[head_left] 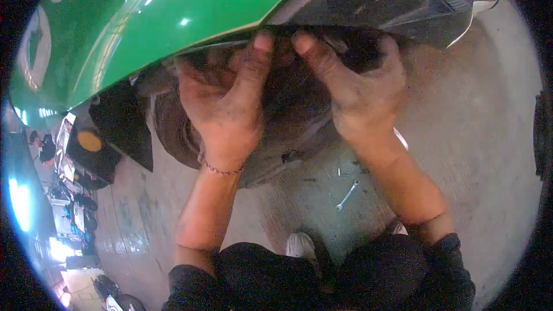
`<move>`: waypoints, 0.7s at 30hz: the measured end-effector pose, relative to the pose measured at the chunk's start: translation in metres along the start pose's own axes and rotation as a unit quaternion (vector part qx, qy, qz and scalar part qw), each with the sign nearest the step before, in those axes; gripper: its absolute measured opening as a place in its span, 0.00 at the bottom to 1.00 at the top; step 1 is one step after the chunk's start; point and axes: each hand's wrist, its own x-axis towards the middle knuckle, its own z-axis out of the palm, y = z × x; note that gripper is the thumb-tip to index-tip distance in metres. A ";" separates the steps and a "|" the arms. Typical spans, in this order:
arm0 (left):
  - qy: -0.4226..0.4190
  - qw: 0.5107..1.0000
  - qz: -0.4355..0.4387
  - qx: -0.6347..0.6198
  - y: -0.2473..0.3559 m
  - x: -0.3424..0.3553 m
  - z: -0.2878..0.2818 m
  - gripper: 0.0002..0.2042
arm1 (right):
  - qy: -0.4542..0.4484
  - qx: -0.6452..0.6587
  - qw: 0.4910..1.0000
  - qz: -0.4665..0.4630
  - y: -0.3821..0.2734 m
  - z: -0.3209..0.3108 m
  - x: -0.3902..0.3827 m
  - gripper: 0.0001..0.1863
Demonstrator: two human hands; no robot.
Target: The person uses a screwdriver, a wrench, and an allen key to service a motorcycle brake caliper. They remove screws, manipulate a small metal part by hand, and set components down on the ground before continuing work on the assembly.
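Observation:
A glossy green body panel (144, 17) spans the top of the view, joined at the right to a dark grey trim piece (391, 6). Both my hands grip along their lower edge. My left hand (224, 101) has its thumb raised at the edge, with the other fingers curled underneath and partly hidden. My right hand (363, 98) is closed on the edge just to the right, thumb tip at the rim and fingers reaching behind. A dark rounded part, maybe a wheel (296, 112), lies behind my hands, shadowed and hard to make out.
A silver spanner (348, 194) lies on the concrete floor (489, 155), near a small thin metal piece (345, 171). A dark part with a yellow disc (89, 141) is at left. Parked two-wheelers (83, 216) line the far left. My shoe (300, 247) shows below.

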 end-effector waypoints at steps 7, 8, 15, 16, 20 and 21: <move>-0.042 0.997 -0.068 -0.015 -0.001 0.001 0.005 0.17 | -0.018 -0.017 1.000 0.000 0.007 -0.003 0.001 0.24; -0.038 0.996 -0.067 -0.036 -0.004 0.001 0.005 0.18 | -0.011 -0.007 1.000 0.018 0.009 -0.003 0.001 0.24; -0.003 0.998 -0.056 -0.042 -0.018 0.001 0.004 0.20 | 0.011 0.022 0.999 0.029 0.007 -0.002 -0.001 0.26; -0.012 0.998 -0.054 -0.034 -0.019 0.001 0.003 0.20 | 0.007 0.010 0.999 0.042 0.006 -0.002 -0.002 0.27; -0.027 0.998 -0.056 -0.033 -0.012 0.000 0.001 0.19 | 0.014 -0.031 0.999 -0.022 0.007 -0.001 0.003 0.23; -0.024 0.998 -0.056 -0.035 -0.012 0.000 0.001 0.19 | -0.025 -0.029 0.999 -0.009 0.002 -0.005 0.006 0.19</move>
